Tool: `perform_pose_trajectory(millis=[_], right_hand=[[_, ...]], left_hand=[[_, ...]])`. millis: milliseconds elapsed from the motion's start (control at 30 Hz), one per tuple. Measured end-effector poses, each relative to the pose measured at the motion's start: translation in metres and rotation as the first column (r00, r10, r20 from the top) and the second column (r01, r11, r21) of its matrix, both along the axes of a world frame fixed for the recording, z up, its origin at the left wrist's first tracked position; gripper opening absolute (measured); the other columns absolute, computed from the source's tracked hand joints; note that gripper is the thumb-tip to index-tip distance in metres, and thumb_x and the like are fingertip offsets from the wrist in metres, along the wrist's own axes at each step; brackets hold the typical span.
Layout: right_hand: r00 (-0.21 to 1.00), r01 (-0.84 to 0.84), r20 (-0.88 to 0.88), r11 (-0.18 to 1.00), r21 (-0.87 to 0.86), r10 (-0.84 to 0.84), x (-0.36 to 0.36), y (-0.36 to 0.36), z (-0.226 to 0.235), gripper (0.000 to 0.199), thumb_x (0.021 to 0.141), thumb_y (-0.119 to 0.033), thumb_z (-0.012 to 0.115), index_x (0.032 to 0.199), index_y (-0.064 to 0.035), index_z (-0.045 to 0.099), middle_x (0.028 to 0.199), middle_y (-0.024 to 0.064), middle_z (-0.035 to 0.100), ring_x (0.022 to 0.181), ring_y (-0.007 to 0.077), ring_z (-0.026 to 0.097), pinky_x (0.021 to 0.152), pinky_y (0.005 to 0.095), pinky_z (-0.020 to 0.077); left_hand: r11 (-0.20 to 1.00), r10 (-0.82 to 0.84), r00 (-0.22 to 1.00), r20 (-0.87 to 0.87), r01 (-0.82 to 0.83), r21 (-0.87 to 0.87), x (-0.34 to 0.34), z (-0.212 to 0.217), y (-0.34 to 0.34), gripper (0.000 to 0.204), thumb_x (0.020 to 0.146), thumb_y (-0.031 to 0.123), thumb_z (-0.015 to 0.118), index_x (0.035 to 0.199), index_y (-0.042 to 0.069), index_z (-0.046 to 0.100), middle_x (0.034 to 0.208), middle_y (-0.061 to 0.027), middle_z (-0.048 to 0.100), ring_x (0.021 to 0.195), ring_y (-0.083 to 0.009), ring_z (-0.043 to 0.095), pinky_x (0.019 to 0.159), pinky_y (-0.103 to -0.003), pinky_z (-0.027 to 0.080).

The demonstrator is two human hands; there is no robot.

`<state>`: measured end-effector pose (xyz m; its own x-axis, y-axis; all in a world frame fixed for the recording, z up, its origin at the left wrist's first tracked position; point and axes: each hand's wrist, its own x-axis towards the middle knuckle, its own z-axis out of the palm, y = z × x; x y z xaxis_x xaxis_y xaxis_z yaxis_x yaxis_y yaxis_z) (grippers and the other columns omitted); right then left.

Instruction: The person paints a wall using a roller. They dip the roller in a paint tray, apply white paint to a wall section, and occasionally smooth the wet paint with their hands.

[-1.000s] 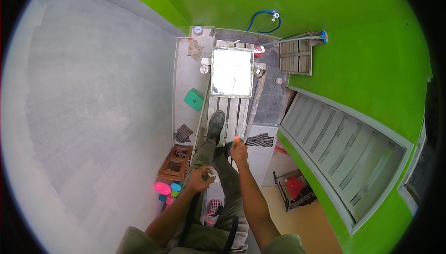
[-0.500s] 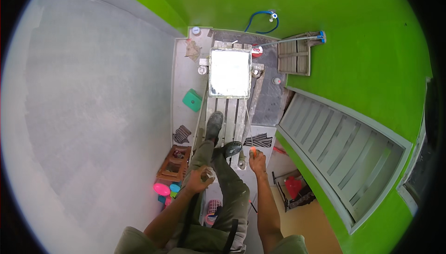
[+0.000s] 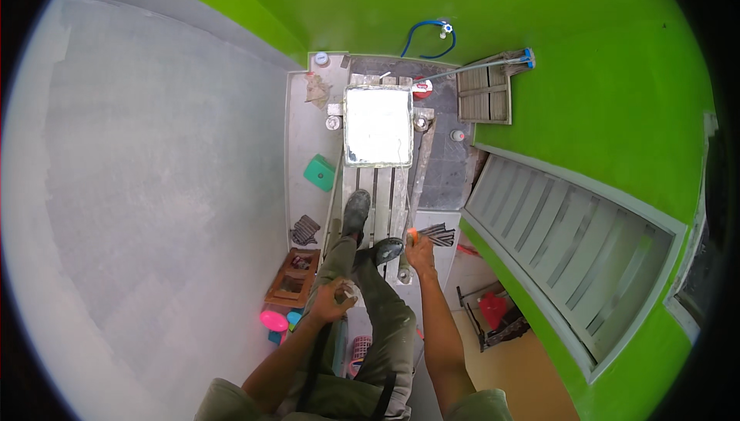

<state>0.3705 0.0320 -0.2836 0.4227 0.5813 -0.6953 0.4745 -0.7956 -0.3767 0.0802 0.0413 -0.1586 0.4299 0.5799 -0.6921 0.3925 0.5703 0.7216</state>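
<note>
Two hands are in view, both occupied. The right hand (image 3: 421, 254) is closed around an orange-handled tool (image 3: 412, 234), grip firm by appearance, beside the right edge of the slatted bench (image 3: 384, 190). The left hand (image 3: 329, 302) is curled, fingers bent about a small pale object (image 3: 350, 290); its kind could not be established.

Change noted: half a second ago the right hand stood farther out and nearer the body; it has since shifted forward and inward. The left hand shows little change. Judged from this, the tool is being worked in relation to the tray rather than laid aside. A slender shaft was plain then; its far end cannot now be traced with certainty.

Beyond the hands, one boot (image 3: 356, 211) rests on the slats. Farther forward, the white square tray (image 3: 378, 164) sits on the bench. A green box (image 3: 319, 173) lies left of the bench.
</note>
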Motion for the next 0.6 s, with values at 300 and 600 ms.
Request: perform_pose_trajectory(millis=[300, 600], right_hand=[[0.999, 0.049, -0.005, 0.995, -0.091, -0.05, -0.027, -0.012, 0.011, 0.036, 0.097, -0.032, 0.055, 0.105, 0.002, 0.065, 0.102, 0.0324, 0.066, 0.101, 0.0498, 0.063, 0.086, 0.0555, 0.0512], [0.972, 0.235, -0.068, 0.957, 0.172, -0.226, -0.009, -0.001, 0.088, 0.039, 0.088, -0.035, 0.068, 0.098, 0.0026, 0.065, 0.097, 0.0303, 0.067, 0.096, 0.0487, 0.065, 0.083, 0.052, 0.0525]], left_hand=[[0.995, -0.042, 0.999, -0.019, 0.044, 0.089, -0.011, -0.006, -0.005, 0.044, 0.078, 0.011, 0.078, 0.114, -0.006, 0.058, 0.093, -0.0131, 0.07, 0.083, -0.0156, 0.07, 0.063, -0.03, 0.055], [0.904, 0.27, 0.963, -0.019, -0.26, -0.338, 0.012, 0.008, 0.02, 0.037, 0.087, 0.014, 0.07, 0.117, -0.002, 0.057, 0.098, -0.0142, 0.066, 0.076, -0.0261, 0.071, 0.056, -0.039, 0.062]])
